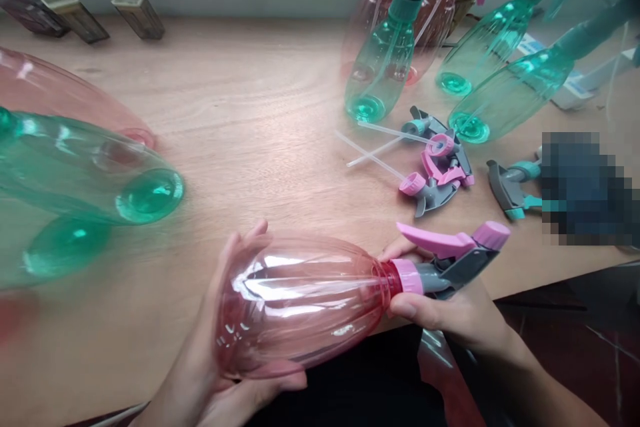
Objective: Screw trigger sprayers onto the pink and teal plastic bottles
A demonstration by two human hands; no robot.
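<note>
A clear pink spray bottle (305,307) lies sideways in the air between my hands, over the table's front edge. My left hand (235,373) is wrapped round its base end, thumb underneath and fingers behind. At the neck, the thumb and fingers of my right hand (445,313) close round the pink collar (409,277). The grey and pink trigger head (455,257) sits on the neck and points right. Whether the collar is fully tight cannot be seen. A thin tube shows faintly inside the bottle.
Loose spray heads (437,160) with white tubes lie beyond my right hand. Another teal-and-grey spray head (513,183) lies to their right. Green bottles (380,73) and pink ones with heads stand at the back right. Bottles without visible heads, one green (100,167), fill the left side. Small boxes (137,13) line the wall.
</note>
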